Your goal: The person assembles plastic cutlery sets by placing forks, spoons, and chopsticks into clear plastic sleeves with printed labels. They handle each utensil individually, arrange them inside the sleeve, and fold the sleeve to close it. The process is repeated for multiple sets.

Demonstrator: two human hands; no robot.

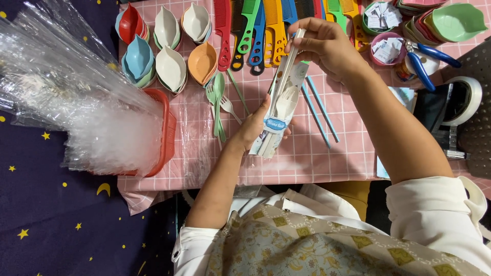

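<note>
A clear sleeve of pale cutlery point(280, 110) is held above the pink checked cloth point(307, 153), cupped from below by the left hand point(254, 127) and pinched at its top by the right hand point(319, 46), both closed on it. If the lower grip is loosened, the spoon and chopsticks could slide out; the thin film could also be torn by the chopstick tips.

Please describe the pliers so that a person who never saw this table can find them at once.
Look at the pink checked cloth and go to its far right corner, beside the stacked green bowls. The pliers lie there, above the tape dispenser. They are the only metal tool, with two curved blue handles.
</note>
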